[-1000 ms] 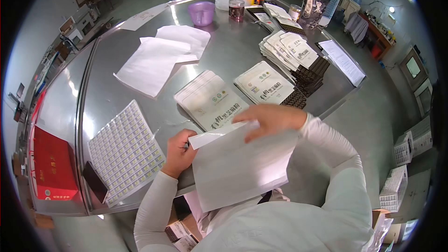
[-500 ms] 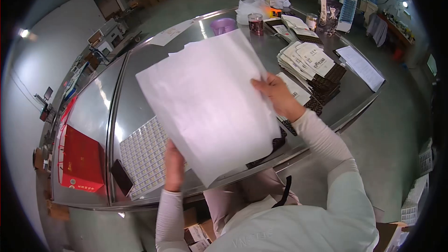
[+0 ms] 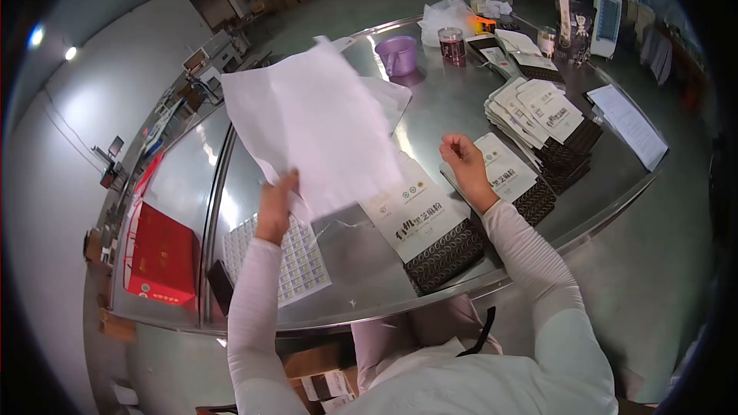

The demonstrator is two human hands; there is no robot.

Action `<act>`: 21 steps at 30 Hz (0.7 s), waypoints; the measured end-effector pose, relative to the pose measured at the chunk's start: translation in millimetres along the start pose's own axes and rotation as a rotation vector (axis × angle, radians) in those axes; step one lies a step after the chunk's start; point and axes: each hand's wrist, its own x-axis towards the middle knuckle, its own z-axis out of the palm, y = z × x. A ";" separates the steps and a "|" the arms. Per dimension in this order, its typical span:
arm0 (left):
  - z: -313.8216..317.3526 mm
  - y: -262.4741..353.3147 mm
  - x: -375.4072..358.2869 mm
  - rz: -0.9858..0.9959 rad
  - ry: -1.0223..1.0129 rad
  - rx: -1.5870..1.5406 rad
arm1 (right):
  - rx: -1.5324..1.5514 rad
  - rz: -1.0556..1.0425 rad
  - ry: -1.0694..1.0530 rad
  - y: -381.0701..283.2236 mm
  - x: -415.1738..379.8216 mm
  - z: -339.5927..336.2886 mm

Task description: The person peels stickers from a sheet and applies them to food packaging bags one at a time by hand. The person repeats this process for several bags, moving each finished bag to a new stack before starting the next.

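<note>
My left hand (image 3: 275, 206) pinches the lower edge of a large blank white sheet of paper (image 3: 323, 127), which is raised above the left part of the table and bent along its length. My right hand (image 3: 467, 165) has its fingers curled in, with nothing visible in them, over a white and dark-patterned pouch (image 3: 503, 169). Between my hands, near the front edge, another pouch (image 3: 415, 215) lies flat with its printed side up; the sheet covers its top left corner. Below my left hand lies a sheet of small labels (image 3: 301, 269), partly hidden by my forearm.
More pouches (image 3: 538, 111) are stacked at the right, beside a clipboard with papers (image 3: 629, 124). A purple cup (image 3: 397, 55), a jar (image 3: 452, 44) and a plastic bag (image 3: 446, 21) stand farther back. On the left are a red bag (image 3: 161, 257) and a dark phone-like object (image 3: 220, 286).
My right hand has let go of the paper and curled its fingers. My left hand has carried the sheet up and left, uncovering the pouch and more of the label sheet.
</note>
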 end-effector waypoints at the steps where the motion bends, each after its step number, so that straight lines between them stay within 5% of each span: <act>1: -5.8 5.4 21.4 -0.039 0.016 0.023 | -0.070 -0.051 0.011 10.1 0.6 -3.3; 6: -17.1 8.9 102.7 0.015 0.189 0.004 | -0.076 -0.082 0.017 0.6 -0.8 4.4; 10: -19.1 3.7 139.1 0.023 0.139 -0.057 | -0.105 -0.096 0.010 -1.0 0.6 4.8; 13: 1.8 3.1 129.5 -0.070 0.383 0.214 | -0.135 -0.085 0.026 -1.7 1.8 3.2; 18: -7.1 -48.2 141.3 0.405 0.369 0.823 | -0.158 -0.120 0.041 1.1 0.8 5.1; 21: 7.4 -35.3 114.9 0.516 0.240 1.034 | -0.215 -0.198 0.049 -3.9 -2.5 6.6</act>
